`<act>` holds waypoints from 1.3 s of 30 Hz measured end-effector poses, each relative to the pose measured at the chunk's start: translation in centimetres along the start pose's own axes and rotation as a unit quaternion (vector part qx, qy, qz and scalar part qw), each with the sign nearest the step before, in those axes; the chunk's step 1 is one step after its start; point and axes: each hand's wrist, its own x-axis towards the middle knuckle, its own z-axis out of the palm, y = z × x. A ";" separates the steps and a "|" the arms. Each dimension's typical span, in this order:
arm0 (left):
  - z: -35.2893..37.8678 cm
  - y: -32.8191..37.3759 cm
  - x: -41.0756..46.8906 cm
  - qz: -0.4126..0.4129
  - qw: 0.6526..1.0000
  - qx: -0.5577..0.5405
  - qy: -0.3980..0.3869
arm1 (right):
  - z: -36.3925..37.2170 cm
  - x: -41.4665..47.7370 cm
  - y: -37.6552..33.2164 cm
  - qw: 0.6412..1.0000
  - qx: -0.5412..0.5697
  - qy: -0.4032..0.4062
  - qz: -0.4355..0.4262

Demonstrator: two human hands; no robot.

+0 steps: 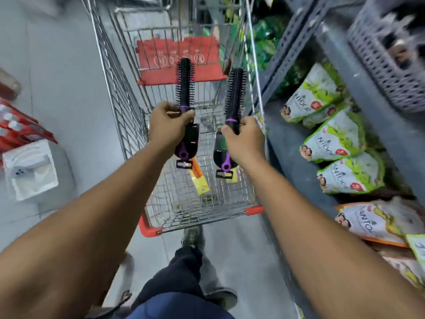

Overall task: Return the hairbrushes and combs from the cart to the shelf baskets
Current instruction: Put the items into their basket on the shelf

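Each of my hands holds a black round hairbrush with a purple handle above the wire shopping cart. My left hand grips the left hairbrush by its handle, bristles pointing away from me. My right hand grips the right hairbrush the same way, close to the cart's right rim. An orange-and-yellow packaged item lies on the cart's wire floor below the brushes. A grey perforated shelf basket sits on the shelving at the upper right.
A red fabric flap hangs at the cart's far end. Metal shelving on the right holds green-and-white pouches. White boxed goods and red packs stand on the floor at left. My legs and shoe are behind the cart.
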 end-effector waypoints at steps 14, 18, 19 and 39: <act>6.7 16.8 -7.7 0.150 0.977 -0.049 -0.143 | -17.0 -4.4 -5.3 0.978 0.106 0.171 -0.054; 10.4 20.3 -11.1 0.169 0.962 -0.061 -0.208 | -21.4 -5.4 -4.5 0.965 0.129 0.220 -0.059; 11.3 20.9 -11.9 0.166 0.958 -0.062 -0.224 | -22.5 -5.8 -4.2 0.963 0.133 0.229 -0.054; 32.9 22.3 -25.2 0.108 0.884 -0.001 -0.456 | -39.5 -12.7 7.9 0.892 0.138 0.421 0.082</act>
